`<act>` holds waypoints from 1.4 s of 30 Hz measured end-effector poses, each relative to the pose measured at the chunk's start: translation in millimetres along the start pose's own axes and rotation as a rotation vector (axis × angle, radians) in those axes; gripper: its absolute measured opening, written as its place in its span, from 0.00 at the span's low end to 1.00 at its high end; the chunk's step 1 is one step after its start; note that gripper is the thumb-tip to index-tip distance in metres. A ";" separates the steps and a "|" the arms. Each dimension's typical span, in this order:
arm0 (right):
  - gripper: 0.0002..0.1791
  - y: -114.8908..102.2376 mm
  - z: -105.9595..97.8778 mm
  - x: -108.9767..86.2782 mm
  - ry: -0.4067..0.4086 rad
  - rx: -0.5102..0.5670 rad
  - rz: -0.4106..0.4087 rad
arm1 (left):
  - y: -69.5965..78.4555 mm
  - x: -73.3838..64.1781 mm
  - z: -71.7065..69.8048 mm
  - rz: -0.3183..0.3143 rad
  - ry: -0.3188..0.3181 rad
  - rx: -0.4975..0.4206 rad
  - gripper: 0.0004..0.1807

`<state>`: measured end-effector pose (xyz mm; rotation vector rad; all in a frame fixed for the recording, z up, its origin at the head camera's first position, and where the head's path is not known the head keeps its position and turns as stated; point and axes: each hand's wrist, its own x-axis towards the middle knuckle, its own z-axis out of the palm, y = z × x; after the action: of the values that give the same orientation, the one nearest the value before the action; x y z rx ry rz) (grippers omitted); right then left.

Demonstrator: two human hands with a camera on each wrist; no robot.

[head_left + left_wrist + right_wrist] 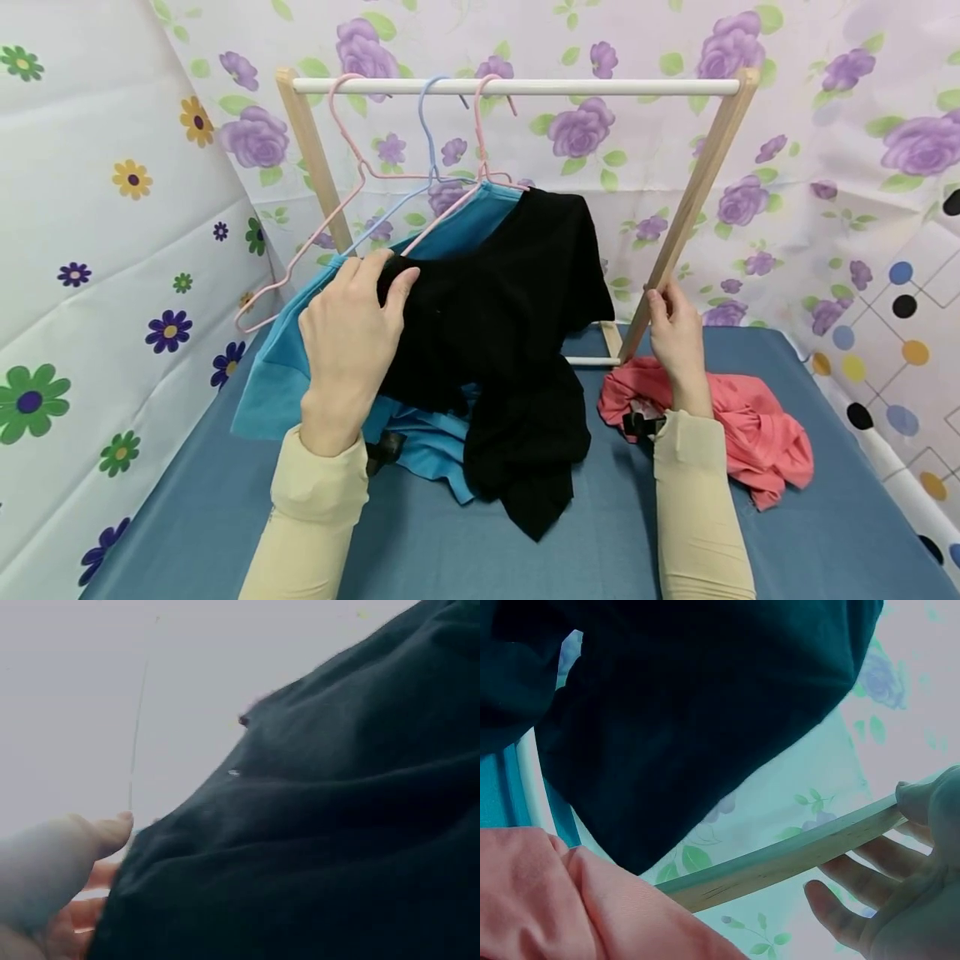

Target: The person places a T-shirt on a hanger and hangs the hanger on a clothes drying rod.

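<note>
Black garment [510,275] at centre of frame, draped on the right-hand pink hanger [483,171], which hooks over the white rail [585,87]. Left hand [352,321], centre-left: thumb and fingers close together, pinching the garment's upper left edge. Right hand [677,333], right of centre: thumb in front, fingers behind, partly closed around the wooden post [706,175]. Blue garment [273,392] hangs lower left, behind the black. Coral garment [761,417] lies crumpled on the desk [600,550], lower right; its small pale patch is too small to read.
</note>
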<state>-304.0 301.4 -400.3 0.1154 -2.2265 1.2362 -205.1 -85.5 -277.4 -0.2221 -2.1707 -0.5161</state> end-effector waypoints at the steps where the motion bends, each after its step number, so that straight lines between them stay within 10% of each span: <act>1: 0.20 0.0 0.3 0.1 0.001 -0.001 0.000 | 0.6 0.6 -4.3 0.017 -0.009 0.008 0.25; 8: 0.21 0.5 -0.9 -0.6 -0.005 0.014 0.017 | 2.7 17.9 -50.1 0.094 -0.145 0.077 0.30; 15: 0.22 0.8 -4.6 -0.2 -0.014 0.008 0.024 | -20.2 57.4 -84.3 0.037 -0.327 0.150 0.33; 21: 0.21 2.9 -7.3 0.8 0.001 0.013 0.023 | -65.5 87.4 -75.6 -0.084 -0.538 0.110 0.36; 28: 0.20 3.3 -4.7 1.4 0.009 0.018 0.007 | -108.2 87.8 -55.4 -0.198 -0.750 -0.047 0.41; 42: 0.20 1.0 0.5 0.4 -0.003 0.010 0.009 | -127.5 61.0 -39.0 -0.187 -0.755 -0.142 0.34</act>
<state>-304.9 301.6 -401.0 0.1108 -2.2259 1.2531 -256.8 -218.6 -244.2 -0.3320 -2.9087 -0.7834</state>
